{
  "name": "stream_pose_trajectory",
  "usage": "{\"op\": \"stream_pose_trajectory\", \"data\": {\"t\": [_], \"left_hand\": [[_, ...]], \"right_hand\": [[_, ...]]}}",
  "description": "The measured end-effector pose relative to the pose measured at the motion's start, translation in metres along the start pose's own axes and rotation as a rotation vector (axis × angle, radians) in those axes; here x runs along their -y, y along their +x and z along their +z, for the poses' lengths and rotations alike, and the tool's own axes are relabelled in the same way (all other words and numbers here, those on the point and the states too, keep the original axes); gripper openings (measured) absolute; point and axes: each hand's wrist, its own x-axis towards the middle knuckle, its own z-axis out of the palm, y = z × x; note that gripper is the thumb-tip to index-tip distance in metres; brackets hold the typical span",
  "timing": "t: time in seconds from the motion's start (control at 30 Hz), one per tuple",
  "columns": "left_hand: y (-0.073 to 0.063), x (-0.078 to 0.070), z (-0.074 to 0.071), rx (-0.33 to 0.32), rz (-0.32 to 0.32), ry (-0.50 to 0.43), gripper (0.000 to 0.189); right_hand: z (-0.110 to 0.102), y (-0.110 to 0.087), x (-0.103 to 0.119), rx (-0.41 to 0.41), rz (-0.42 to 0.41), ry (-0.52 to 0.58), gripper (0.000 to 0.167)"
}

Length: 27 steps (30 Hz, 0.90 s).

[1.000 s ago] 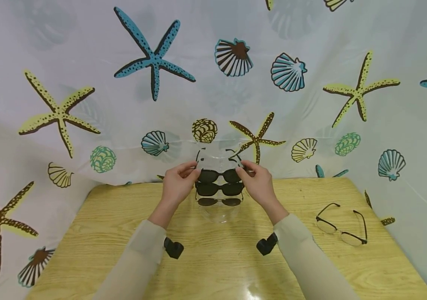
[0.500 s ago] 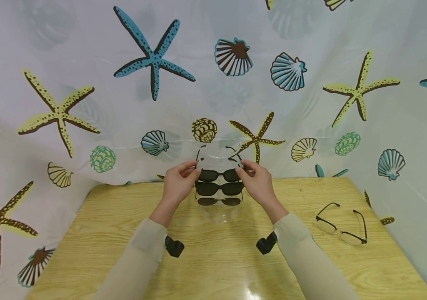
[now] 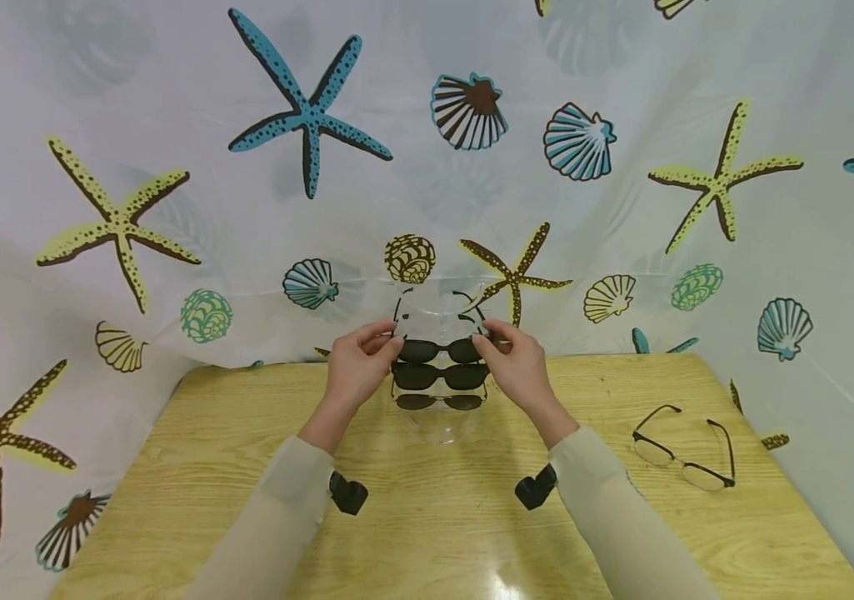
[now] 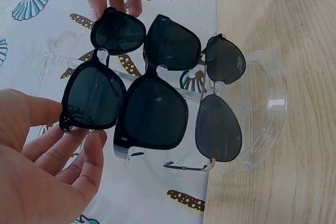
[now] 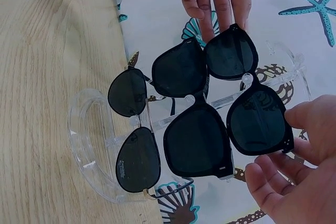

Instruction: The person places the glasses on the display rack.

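A clear plastic stand (image 4: 277,103) bears three pairs of sunglasses, one above another. At the top are black-framed sunglasses (image 3: 421,351); my left hand (image 3: 357,360) pinches their left end and my right hand (image 3: 514,363) their right end. In the left wrist view, the left thumb lies at the frame's corner, with the other fingers behind. The right wrist view has the right thumb and fingers likewise at the opposite corner. Thicker black sunglasses (image 5: 197,139) sit just below. Lowest hang thin metal-framed sunglasses (image 4: 218,128). The bridges of the sunglasses rest at the stand's clear round pegs.
Half-rim eyeglasses (image 3: 681,464) lie with their temples unfolded on the right side of the wooden table (image 3: 247,475). A white curtain (image 3: 427,192) printed with starfish and shells hangs behind the stand and along both sides.
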Motion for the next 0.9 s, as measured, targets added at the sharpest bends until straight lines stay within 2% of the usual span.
{"op": "stream_pose_trajectory", "data": {"t": [0.47, 0.7, 0.8, 0.9], "left_hand": [[-0.001, -0.001, -0.001, -0.01, -0.013, 0.027, 0.04], [-0.009, 0.0, -0.006, 0.011, 0.003, 0.031, 0.047], [-0.016, 0.0, -0.007, -0.011, 0.031, 0.017, 0.048], [-0.025, 0.002, -0.004, -0.066, 0.052, -0.014, 0.045]], "right_hand": [[0.0, 0.0, 0.0, 0.004, 0.007, -0.011, 0.047], [-0.008, -0.006, -0.003, 0.012, 0.018, -0.029, 0.053], [-0.015, -0.011, -0.009, 0.003, 0.019, -0.027, 0.054], [-0.024, -0.017, -0.016, -0.012, 0.028, -0.029, 0.054]]}}
